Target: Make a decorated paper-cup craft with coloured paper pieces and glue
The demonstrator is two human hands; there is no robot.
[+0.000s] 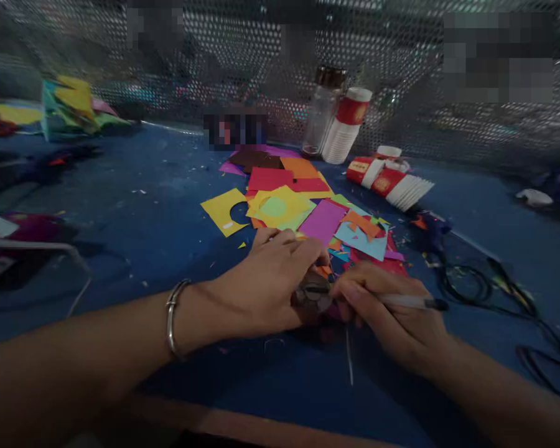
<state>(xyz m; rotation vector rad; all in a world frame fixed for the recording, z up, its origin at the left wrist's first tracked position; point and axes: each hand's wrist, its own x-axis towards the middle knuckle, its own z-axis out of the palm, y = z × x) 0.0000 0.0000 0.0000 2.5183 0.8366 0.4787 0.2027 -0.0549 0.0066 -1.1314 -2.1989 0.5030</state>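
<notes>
My left hand (280,274) is closed round a small, round, brownish object (313,294) with a dark slot-like mark; its exact kind is not clear. Just to the right, my right hand (392,305) grips a pen (406,301) with a pale barrel and a dark end, its tip hidden by my fingers close to the round object. A thin white strand (350,358) hangs below that hand. Beyond both hands lies a pile of coloured paper, with a purple sheet (323,222), a light blue piece (364,241) and a yellow sheet with a round cutout (221,211).
Behind the paper stand a clear bottle (320,115) and a stack of red and white paper cups (348,127). More cups (387,177) lie on their side. Black cables (466,286) coil at right; a white cable (51,245) runs at left. Perforated metal mesh (242,56) borders the blue table (158,193).
</notes>
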